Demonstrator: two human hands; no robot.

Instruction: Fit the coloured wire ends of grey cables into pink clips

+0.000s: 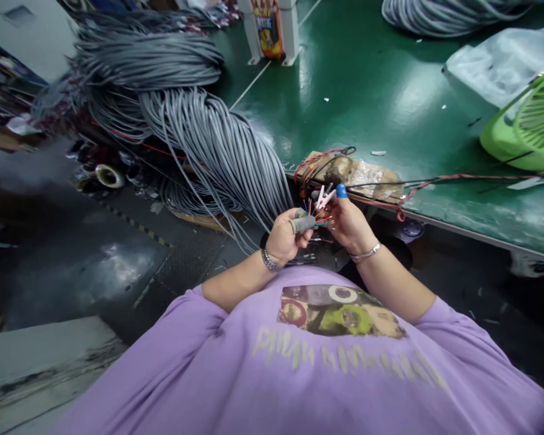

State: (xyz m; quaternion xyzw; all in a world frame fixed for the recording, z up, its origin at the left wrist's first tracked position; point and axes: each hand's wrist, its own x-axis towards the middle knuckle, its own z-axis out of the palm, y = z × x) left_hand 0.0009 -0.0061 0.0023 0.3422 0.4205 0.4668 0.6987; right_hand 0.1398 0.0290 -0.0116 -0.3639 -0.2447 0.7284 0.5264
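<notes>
Left fingers (304, 238) around wires (323, 223); partly hidden

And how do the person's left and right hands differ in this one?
The left hand wears a chunky linked band at the wrist, the right hand a slimmer, silvery bracelet. The right hand has a blue cover on its thumb tip; the left hand shows what looks like a gray finger cover. The right hand's thumb is raised; the left hand is curled in. Both are at the thin colored wires.

Cables (217, 139) ahead-left of left hand (283, 237), table (367, 109) beyond right hand (348, 228)
A fan (528, 130) stands on it, farther right.
</notes>
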